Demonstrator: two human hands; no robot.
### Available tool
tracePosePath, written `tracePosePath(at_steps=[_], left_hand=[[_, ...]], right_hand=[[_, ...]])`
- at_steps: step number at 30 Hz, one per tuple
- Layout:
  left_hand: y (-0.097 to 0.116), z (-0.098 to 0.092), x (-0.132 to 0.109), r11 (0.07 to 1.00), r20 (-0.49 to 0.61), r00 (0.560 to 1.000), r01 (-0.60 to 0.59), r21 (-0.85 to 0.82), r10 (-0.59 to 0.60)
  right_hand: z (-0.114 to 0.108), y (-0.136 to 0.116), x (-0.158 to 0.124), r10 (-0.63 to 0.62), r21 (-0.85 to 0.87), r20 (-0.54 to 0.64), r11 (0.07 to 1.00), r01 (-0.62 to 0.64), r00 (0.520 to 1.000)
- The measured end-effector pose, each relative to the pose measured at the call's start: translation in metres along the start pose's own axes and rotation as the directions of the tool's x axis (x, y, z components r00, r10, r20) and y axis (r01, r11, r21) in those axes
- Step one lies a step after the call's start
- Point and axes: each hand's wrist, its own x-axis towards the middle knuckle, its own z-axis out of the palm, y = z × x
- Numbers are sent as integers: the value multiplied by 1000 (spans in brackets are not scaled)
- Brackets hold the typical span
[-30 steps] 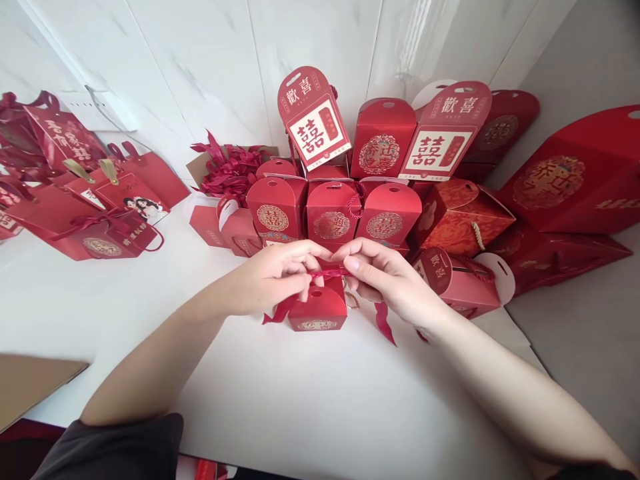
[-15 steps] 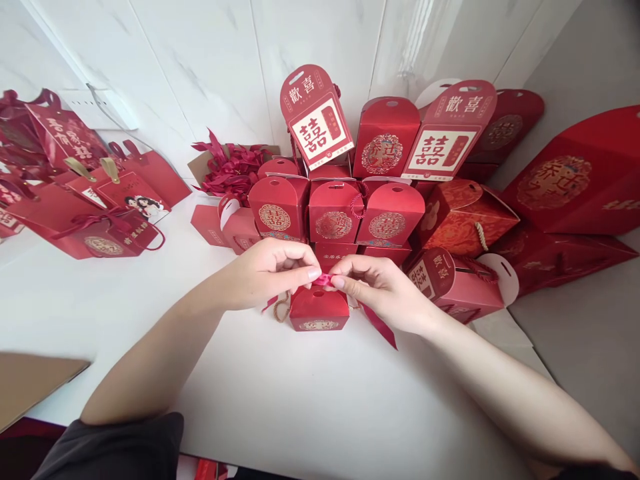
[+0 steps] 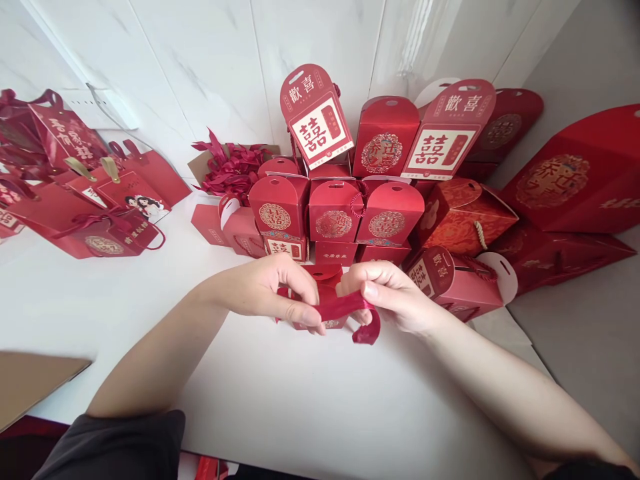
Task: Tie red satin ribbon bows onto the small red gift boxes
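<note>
A dark red satin ribbon point(image 3: 343, 305) stretches between my two hands in front of a small red gift box point(image 3: 324, 275) standing on the white table. My left hand point(image 3: 273, 290) pinches the ribbon's left part, thumb toward me. My right hand point(image 3: 387, 293) grips it between thumb and forefinger, and a loose end curls down below those fingers. Gold print shows low on the box front. The ribbon and my fingers hide most of the box, so I cannot tell whether the ribbon is fastened to it.
Behind stand stacked red gift boxes point(image 3: 333, 213), with a carton of ribbons point(image 3: 233, 163) to their left. Red gift bags point(image 3: 125, 200) fill the far left. A pink-red box point(image 3: 470, 283) stands right of my right hand. Brown cardboard point(image 3: 35, 380) lies at the left edge.
Both hands have come slightly down and toward me. The ribbon, earlier bunched at pinched fingertips above the box, is now drawn out flat between them; its right tail hangs in a curl.
</note>
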Motion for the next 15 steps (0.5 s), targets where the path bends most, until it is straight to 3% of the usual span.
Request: tracePosePath(at_steps=[3,9,11,15], left_hand=[[1,2,1,998,59,997,-50,-40,53],[2,14,4,980,2,1000,-18,-198,19],[2,14,4,981,12,997,-71,-181,74],[3,11,2,965,141,964,-201,-166,225]], right_hand=[[0,2,1,-15,-1,56,1000,15,998],[5,5,2,38,-8,96,999,-38,995],[4,6,2,54,2,99,998,-55,994],[-3,11,3,52,-3,93,999,-52,994]])
